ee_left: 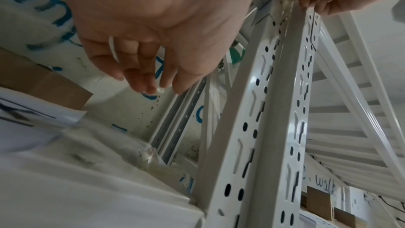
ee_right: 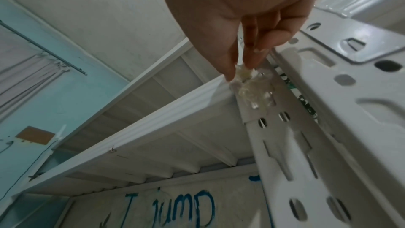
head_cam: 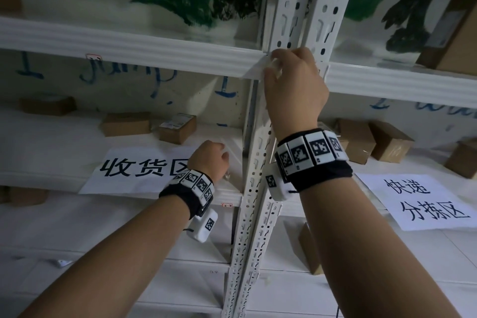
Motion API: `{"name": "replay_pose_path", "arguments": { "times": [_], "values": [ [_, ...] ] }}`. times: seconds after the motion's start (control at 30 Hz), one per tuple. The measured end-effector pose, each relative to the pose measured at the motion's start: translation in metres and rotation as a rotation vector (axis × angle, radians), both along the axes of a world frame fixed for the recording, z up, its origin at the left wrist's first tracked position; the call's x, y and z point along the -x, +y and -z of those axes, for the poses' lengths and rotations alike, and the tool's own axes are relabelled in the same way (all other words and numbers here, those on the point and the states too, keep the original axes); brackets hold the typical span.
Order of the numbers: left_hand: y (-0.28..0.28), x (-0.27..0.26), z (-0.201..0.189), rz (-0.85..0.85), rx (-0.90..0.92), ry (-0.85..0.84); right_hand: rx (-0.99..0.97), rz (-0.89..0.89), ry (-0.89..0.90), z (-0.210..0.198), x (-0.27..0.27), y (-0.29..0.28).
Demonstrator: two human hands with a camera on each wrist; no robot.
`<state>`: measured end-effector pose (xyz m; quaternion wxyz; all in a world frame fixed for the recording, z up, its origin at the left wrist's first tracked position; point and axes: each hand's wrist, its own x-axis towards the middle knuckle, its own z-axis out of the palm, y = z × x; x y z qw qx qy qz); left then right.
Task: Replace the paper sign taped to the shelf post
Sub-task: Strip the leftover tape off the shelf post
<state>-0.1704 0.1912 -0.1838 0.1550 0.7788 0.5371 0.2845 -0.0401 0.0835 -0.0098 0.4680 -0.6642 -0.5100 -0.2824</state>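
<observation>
- Up at the shelf post [head_cam: 260, 162], where the upper beam [head_cam: 129, 46] meets it, the right hand [head_cam: 294, 85] pinches a crumpled wad of clear tape [ee_right: 247, 86] stuck to the metal.
- Left of the post, on the lower shelf [head_cam: 51, 137], lies a paper sign [head_cam: 134, 170] with black characters; the left hand [head_cam: 209, 160] hovers at its near edge, fingers [ee_left: 140, 75] loosely curled, holding nothing.
- Right of the post lies a second sign [head_cam: 418, 201].

The right hand [head_cam: 294, 85] is raised high, fingertips [ee_right: 252, 61] pinched together. The left hand [head_cam: 210, 160] is held lower, fingers [ee_left: 142, 75] loosely curled. Marker-patterned wristbands are worn.
</observation>
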Motion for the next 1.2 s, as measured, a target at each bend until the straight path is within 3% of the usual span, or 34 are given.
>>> {"name": "replay_pose_path", "arguments": {
  "times": [0.13, 0.27, 0.53, 0.7, 0.8, 1.2],
  "values": [
    [0.001, -0.002, 0.006, -0.059, -0.055, -0.210, -0.067, -0.037, -0.012, 0.010, -0.002, 0.007],
    [-0.002, -0.004, 0.003, -0.093, -0.151, -0.295, -0.082, -0.062, -0.020, 0.011, -0.007, 0.007],
    [0.003, -0.015, -0.009, -0.049, -0.121, -0.155, -0.090, -0.092, -0.036, 0.015, -0.010, 0.006],
    [0.006, -0.012, -0.004, -0.045, -0.132, -0.341, -0.105, -0.096, -0.065, 0.017, -0.011, 0.009],
    [0.006, -0.011, -0.001, -0.047, -0.113, -0.366, -0.145, -0.119, -0.043, 0.023, -0.013, 0.014],
    [-0.004, -0.008, -0.003, -0.076, -0.103, -0.198, -0.152, -0.170, -0.035, 0.027, -0.014, 0.011]
  ]
}}
